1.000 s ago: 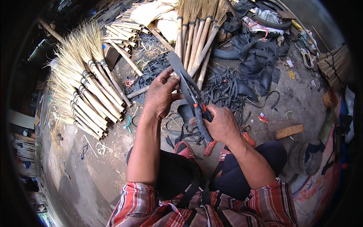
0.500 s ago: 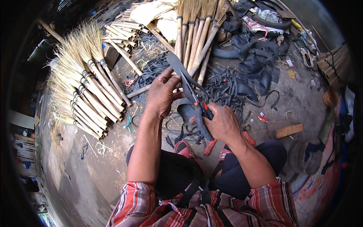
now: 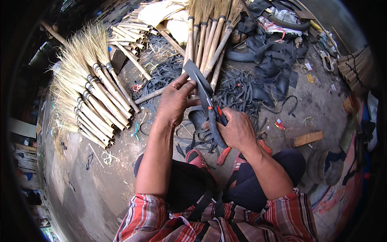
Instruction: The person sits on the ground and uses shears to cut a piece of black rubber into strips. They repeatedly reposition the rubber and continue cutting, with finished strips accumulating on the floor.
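My left hand (image 3: 174, 103) pinches a flat piece of dark rubber (image 3: 192, 69) between thumb and fingers, in front of my chest. Closed around the handles of a pair of scissors (image 3: 217, 131), my right hand (image 3: 237, 129) is just right of it and a little nearer. The handles look wrapped in black, with orange-red parts near the pivot. The blades point up and left along the rubber, lying against it. How far apart the blades are is hard to make out.
Finished-looking brooms (image 3: 100, 111) lie fanned out on the left, and more brooms (image 3: 207, 46) stand ahead. Black rubber strips (image 3: 240, 90) and larger rubber pieces (image 3: 274, 72) heap the floor beyond my hands. A wooden block (image 3: 308, 139) sits at right.
The rubber's upper end has shifted slightly right and down. The scissors have moved a little along with it. Both hands keep their hold.
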Available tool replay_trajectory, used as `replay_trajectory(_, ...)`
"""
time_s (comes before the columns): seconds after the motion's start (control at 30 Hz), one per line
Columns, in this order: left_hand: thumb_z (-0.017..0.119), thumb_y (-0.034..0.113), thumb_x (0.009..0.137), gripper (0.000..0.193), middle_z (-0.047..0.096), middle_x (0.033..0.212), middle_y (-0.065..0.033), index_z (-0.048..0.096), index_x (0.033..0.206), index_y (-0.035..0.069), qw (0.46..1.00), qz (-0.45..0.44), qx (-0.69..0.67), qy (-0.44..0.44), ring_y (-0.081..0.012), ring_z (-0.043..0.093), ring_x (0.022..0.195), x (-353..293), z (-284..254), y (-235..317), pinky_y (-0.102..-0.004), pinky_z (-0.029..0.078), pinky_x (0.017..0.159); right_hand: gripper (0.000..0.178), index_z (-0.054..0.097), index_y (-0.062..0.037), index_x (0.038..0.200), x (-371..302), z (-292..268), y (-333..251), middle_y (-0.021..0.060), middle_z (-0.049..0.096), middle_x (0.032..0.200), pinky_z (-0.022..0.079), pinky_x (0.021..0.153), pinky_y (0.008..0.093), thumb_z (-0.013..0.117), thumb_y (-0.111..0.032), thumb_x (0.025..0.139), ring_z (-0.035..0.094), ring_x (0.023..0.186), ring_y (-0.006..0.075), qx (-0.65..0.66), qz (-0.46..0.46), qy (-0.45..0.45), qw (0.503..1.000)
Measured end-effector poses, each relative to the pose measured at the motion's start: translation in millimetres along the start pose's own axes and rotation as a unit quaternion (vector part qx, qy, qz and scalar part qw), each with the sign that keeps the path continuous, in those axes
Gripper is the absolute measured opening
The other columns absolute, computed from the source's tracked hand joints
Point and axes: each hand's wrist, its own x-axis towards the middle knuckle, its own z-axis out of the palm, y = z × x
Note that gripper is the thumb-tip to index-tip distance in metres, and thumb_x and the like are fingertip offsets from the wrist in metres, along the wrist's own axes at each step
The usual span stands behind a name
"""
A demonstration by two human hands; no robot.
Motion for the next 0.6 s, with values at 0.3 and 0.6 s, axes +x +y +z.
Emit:
replay_trajectory(0.3, 0.058, 0.015, 0.105, 0.033, 0.07, 0.108, -0.0021, 0.064, 0.136, 0.005, 0.998, -0.017, 0.036, -0.039, -0.0111, 0.064, 0.091, -1, 1, -5, -0.0298, 0.058, 0.076, 0.064, 0.064, 0.0014, 0.084, 4, 11, 2, 0.0217, 0.064, 0.067, 0.05, 0.064, 0.0458, 0.085, -0.059, 0.077, 0.065, 0.062, 0.0379, -0.036, -0.079, 0.078, 0.993)
replay_trajectory(0.6, 0.059, 0.012, 0.104, 0.045, 0.07, 0.112, -0.0037, 0.053, 0.148, 0.003, 1.0, -0.002, -0.005, 0.011, -0.0134, 0.068, 0.093, 8, 0, -2, -0.0368, 0.062, 0.08, 0.061, 0.064, 0.0017, 0.084, 0, -5, -9, 0.0203, 0.062, 0.064, 0.049, 0.063, 0.0458, 0.086, -0.055, 0.079, 0.065, 0.06, 0.0353, 0.02, 0.049, -0.044, 0.998)
